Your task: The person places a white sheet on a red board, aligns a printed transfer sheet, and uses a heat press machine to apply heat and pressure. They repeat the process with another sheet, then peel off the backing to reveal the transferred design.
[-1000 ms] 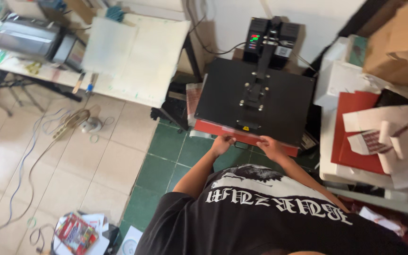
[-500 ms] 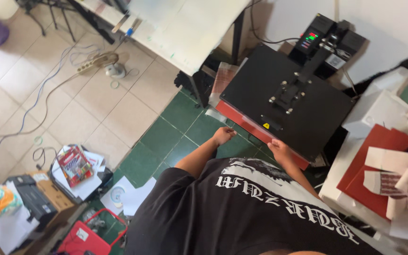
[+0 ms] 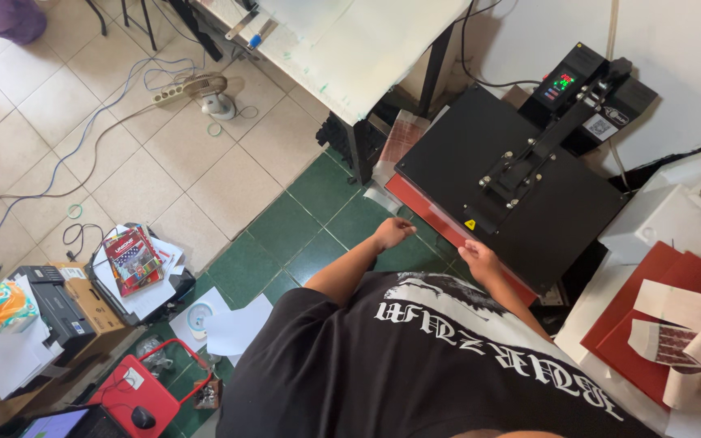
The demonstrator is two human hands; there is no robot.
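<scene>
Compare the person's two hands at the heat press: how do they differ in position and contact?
The left hand sits curled below the press's red edge, apparently not touching it; the right hand rests against the front of the black heat press. Left is farther from the press. Both are bare and hold nothing.

Black flat heat press (image 3: 521,182) with red lower platen, closed; left hand (image 3: 393,234) curled just off its front edge, right hand (image 3: 480,259) touching that edge. White worktop (image 3: 367,49) behind; red sheets (image 3: 651,316) at right; printer (image 3: 54,304) on tiled floor (image 3: 164,170).
</scene>
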